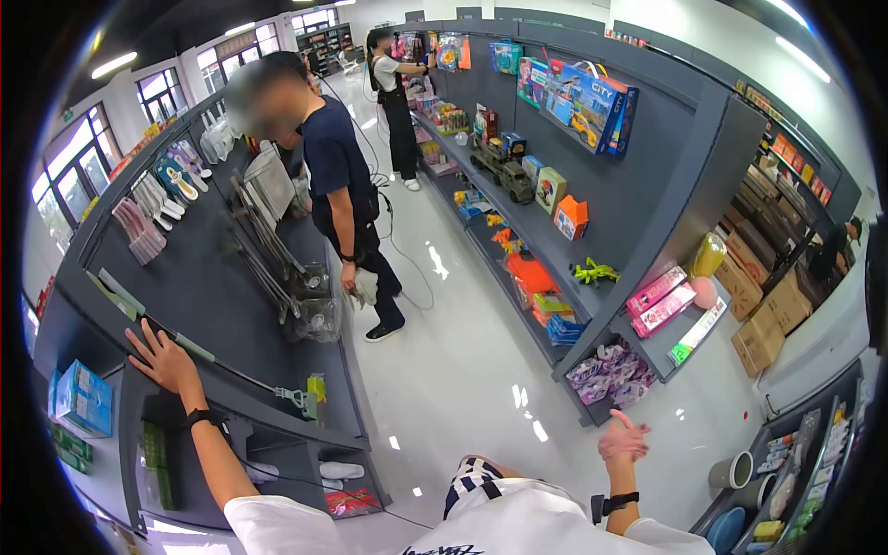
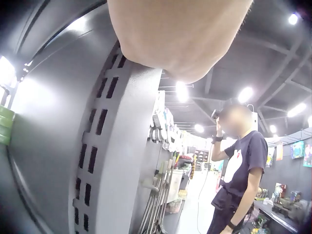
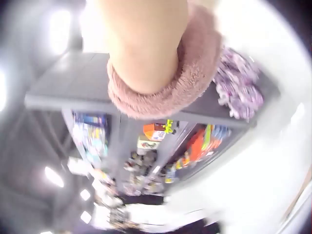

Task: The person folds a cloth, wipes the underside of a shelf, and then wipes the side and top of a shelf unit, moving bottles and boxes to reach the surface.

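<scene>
My left hand (image 1: 165, 359) rests with its fingers spread on the dark grey end of a shelf unit, close to a long pale-green handle (image 1: 180, 342) lying along the edge. In the left wrist view the slotted metal upright (image 2: 97, 126) stands just below that hand. Low at the right, my right hand (image 1: 625, 439) hangs over the aisle with a finger stretched out. A fuzzy pink band (image 3: 195, 68) loops around it in the right wrist view, where the fingertips are hidden. Beyond this hand lie purple-and-white packs (image 1: 610, 372) on the bottom shelf.
Someone in a dark T-shirt (image 1: 338, 157) stands in the aisle, and another person (image 1: 398, 106) reaches to the far shelf. Boxed toys (image 1: 583, 106) hang on the right-hand unit. Cables (image 1: 407, 250) trail over the glossy floor (image 1: 444, 351). Cardboard boxes (image 1: 772, 328) stand at far right.
</scene>
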A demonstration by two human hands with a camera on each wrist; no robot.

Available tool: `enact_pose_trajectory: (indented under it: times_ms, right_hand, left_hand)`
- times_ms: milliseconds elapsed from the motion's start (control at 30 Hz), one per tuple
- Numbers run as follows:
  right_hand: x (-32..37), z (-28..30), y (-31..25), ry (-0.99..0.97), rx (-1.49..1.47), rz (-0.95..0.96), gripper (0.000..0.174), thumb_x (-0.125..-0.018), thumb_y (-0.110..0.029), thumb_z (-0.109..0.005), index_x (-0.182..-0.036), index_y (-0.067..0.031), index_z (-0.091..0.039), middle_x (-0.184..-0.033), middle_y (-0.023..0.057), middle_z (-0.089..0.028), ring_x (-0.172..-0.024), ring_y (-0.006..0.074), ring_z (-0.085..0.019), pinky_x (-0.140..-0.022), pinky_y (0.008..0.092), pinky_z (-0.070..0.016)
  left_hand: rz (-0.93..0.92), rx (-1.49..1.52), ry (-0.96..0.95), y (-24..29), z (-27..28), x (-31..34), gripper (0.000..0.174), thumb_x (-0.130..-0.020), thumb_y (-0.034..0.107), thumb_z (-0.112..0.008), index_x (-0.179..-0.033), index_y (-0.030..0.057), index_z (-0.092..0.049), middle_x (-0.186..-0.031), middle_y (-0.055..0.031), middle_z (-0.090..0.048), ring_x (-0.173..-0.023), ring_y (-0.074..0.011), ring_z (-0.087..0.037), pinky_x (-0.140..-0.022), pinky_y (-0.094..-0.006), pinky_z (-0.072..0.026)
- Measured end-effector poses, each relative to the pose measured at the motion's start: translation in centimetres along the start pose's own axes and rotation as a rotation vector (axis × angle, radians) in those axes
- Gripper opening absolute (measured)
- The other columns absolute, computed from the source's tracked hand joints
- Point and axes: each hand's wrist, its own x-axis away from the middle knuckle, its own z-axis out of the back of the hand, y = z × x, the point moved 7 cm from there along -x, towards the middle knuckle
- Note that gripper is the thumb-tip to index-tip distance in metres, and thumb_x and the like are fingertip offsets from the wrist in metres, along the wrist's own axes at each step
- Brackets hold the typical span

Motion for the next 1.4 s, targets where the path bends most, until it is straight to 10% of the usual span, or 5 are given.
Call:
enact_pose_trajectory:
  times_ms: [300,500,633,1033,1400]
  right_hand:
    - [-7.7,10.1,11.7,0.165,-1.277,-0.202,0.035,-0.108,-0.019,-0.055,-0.139,-0.0061,-0.064,-0.128,0.014,-0.068,-0.119,0.0278,-0.067,-0.109,0.0449,-0.0536]
    - [-2.3,19.0,4.2,0.609,-0.185,0.647,0.03,-0.103,-0.004,-0.058,-0.131,0.0001,-0.067,-0.115,0.0106,-0.071,-0.098,0.0242,-0.071,-0.08,0.032,-0.0606]
    - [-6.6,20.7,14.1,0.488,0.479,0.187,0.023,-0.095,-0.013,-0.066,-0.11,0.0022,-0.073,-0.092,0.0132,-0.076,-0.078,0.0261,-0.072,-0.066,0.0406,-0.0595]
    - [-12.1,-5.7,3.4,-0.39,-1.669,-0.222,0.03,-0.109,-0.028,-0.057,-0.081,-0.0176,-0.051,-0.061,-0.0038,-0.033,-0.049,0.011,-0.026,-0.045,0.0283,-0.026]
    - [-14.2,-4.1,-23.9,0.197,-0.817,0.648,0.029,-0.103,-0.036,-0.059,-0.089,-0.0109,-0.062,-0.064,0.0033,-0.051,-0.053,0.0214,-0.05,-0.051,0.036,-0.0465]
  left_hand:
    - [-0.016,0.034,0.03,-0.1,0.2,0.1,0.014,-0.099,0.018,-0.062,-0.107,0.0197,-0.073,-0.165,0.0121,-0.046,-0.164,-0.0264,-0.024,-0.127,-0.0535,-0.0275]
    - [-0.01,0.063,0.052,0.2,0.8,0.1,0.016,-0.099,0.021,-0.061,-0.109,0.0207,-0.074,-0.162,0.0105,-0.048,-0.164,-0.027,-0.026,-0.126,-0.0555,-0.0288]
    - [-0.013,0.079,0.072,0.0,-0.4,0.2,0.017,-0.098,0.021,-0.063,-0.11,0.0218,-0.075,-0.162,0.0104,-0.048,-0.164,-0.027,-0.023,-0.127,-0.0551,-0.0267]
    - [-0.005,0.126,0.092,-0.1,0.4,0.1,0.011,-0.094,0.015,-0.068,-0.103,0.0184,-0.074,-0.161,0.0089,-0.049,-0.165,-0.0266,-0.02,-0.128,-0.0556,-0.0256]
    - [0.029,0.125,0.065,0.1,0.8,0.1,0.011,-0.09,0.013,-0.071,-0.1,0.0168,-0.073,-0.161,0.0094,-0.049,-0.164,-0.0262,-0.022,-0.13,-0.0563,-0.0227]
